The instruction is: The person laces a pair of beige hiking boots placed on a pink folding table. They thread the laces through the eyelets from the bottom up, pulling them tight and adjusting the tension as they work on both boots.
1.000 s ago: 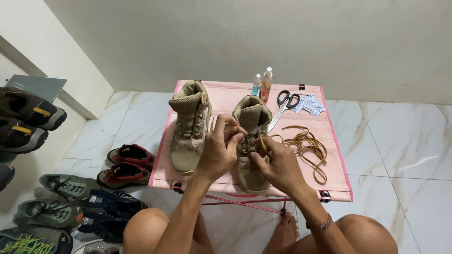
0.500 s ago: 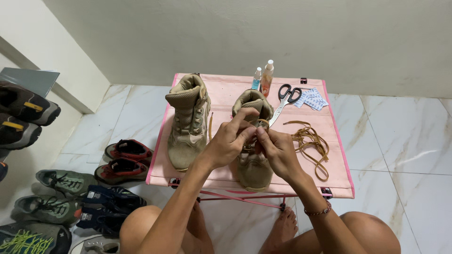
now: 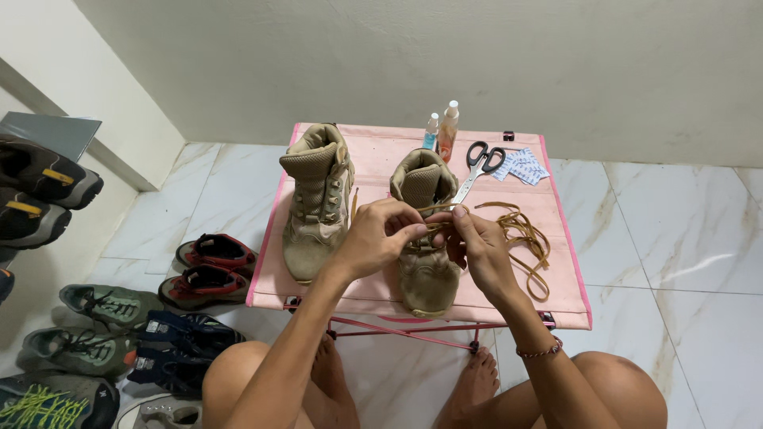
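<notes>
Head view: you sit at a low pink table (image 3: 381, 155) with both hands over the right boot (image 3: 427, 238). Your left hand (image 3: 373, 238) is closed, its fingers pinching the tan lace (image 3: 520, 234) just above the boot's tongue. Your right hand (image 3: 477, 246) is closed too, thumb and fingers nipping the same lace right beside the left hand's fingertips. The lace runs from your fingers out to the right and lies in loose loops on the table. The boot stands upright near the table's near edge, toe toward you. The left boot (image 3: 318, 199) stands upright just beside it, apart from your hands. At the far edge stand two small bottles (image 3: 442, 131), with scissors (image 3: 479, 165) and small packets (image 3: 523, 165) to their right. Shoes (image 3: 207, 266) lie on the floor to the left.
</notes>
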